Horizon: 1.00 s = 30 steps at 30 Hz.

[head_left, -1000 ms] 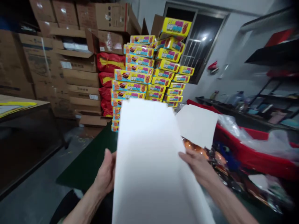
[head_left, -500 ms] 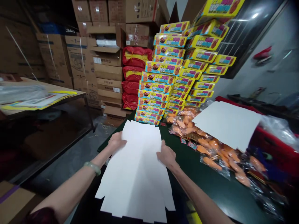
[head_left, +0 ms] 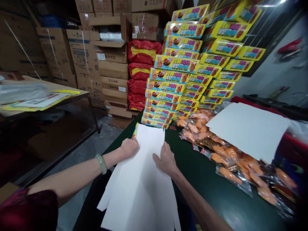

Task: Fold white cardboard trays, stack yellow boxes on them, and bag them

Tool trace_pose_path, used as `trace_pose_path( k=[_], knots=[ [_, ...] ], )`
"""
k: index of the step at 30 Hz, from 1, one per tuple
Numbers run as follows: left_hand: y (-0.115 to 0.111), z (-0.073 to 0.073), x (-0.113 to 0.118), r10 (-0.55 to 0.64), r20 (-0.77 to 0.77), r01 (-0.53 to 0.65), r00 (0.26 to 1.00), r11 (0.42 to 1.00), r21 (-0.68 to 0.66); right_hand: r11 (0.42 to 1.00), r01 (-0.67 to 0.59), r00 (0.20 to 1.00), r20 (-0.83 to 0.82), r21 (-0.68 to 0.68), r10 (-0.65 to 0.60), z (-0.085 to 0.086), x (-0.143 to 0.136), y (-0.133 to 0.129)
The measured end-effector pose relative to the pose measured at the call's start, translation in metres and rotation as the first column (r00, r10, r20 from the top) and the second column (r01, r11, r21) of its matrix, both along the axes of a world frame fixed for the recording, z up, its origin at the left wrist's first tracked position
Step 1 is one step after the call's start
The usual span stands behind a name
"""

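Observation:
A white die-cut cardboard sheet [head_left: 144,179] lies lengthwise in front of me, blank side up, over the edge of the dark green table. My left hand [head_left: 129,148] is closed on its left edge, where a strip of the colourful printed side shows, folded upward. At the right edge, my right hand [head_left: 165,159] grips the sheet, its thumb on the white surface and the other fingers partly hidden behind the raised edge.
Stacked yellow printed boxes [head_left: 168,75] stand at the table's back. To the right, wrapped orange items [head_left: 220,150] lie beside another white sheet [head_left: 250,128]. A wooden table [head_left: 84,93] is at left, with brown cartons [head_left: 113,69] and red bundles [head_left: 144,53] behind.
Both hands have moved inward over the sheet, and its side edges near them have folded up. The left fingers are now curled more tightly. The view has shifted a little.

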<state>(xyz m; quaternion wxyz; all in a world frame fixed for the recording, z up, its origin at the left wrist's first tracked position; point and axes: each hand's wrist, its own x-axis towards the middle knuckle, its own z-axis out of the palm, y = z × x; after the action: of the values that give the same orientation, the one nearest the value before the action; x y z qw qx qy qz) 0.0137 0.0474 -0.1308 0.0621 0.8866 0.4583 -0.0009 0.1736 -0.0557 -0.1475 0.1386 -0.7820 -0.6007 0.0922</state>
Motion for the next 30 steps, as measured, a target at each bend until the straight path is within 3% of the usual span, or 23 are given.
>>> trace_pose_path(
  k=[3, 7, 11, 14, 17, 21, 23, 25, 30],
  knots=[
    [0.016, 0.002, -0.009, -0.097, -0.020, 0.096, 0.995, 0.994, -0.046, 0.996, -0.038, 0.991, 0.128, -0.078, 0.048, -0.012, -0.013, 0.000],
    [0.029, 0.003, -0.026, -0.189, 0.000, 0.189, 0.982, 0.980, -0.065, 0.997, -0.052, 0.991, 0.124, -0.058, 0.059, -0.007, 0.010, 0.011],
    [0.019, -0.013, -0.020, -0.181, 0.027, 0.179, 0.983, 0.981, 0.081, 0.997, 0.075, 0.984, 0.162, 0.006, -0.075, -0.006, 0.042, 0.045],
    [0.022, -0.028, -0.009, -0.230, 0.032, 0.218, 0.973, 0.952, 0.213, 0.992, -0.029, 0.948, 0.317, 0.122, -0.011, -0.022, 0.053, 0.069],
    [0.039, -0.034, -0.001, -0.235, -0.010, 0.235, 0.972, 0.967, 0.101, 0.979, -0.204, 0.895, 0.409, 0.021, 0.178, -0.035, 0.062, 0.086],
    [0.054, -0.030, 0.011, -0.100, -0.050, 0.098, 0.994, 0.994, -0.038, 0.977, -0.189, 0.900, 0.381, -0.097, 0.212, -0.028, 0.065, 0.097],
    [0.052, -0.027, 0.017, -0.044, -0.054, 0.043, 0.998, 0.999, -0.032, 0.983, -0.134, 0.916, 0.364, -0.126, 0.172, -0.025, 0.057, 0.089],
    [0.049, -0.025, 0.019, -0.034, -0.055, 0.033, 0.998, 0.999, -0.022, 0.988, -0.107, 0.919, 0.368, -0.111, 0.141, -0.027, 0.044, 0.066],
    [0.049, -0.028, 0.020, -0.034, -0.050, 0.033, 0.998, 0.999, -0.020, 0.963, -0.263, 0.879, 0.424, 0.056, 0.216, -0.045, 0.007, -0.043]
  ],
)
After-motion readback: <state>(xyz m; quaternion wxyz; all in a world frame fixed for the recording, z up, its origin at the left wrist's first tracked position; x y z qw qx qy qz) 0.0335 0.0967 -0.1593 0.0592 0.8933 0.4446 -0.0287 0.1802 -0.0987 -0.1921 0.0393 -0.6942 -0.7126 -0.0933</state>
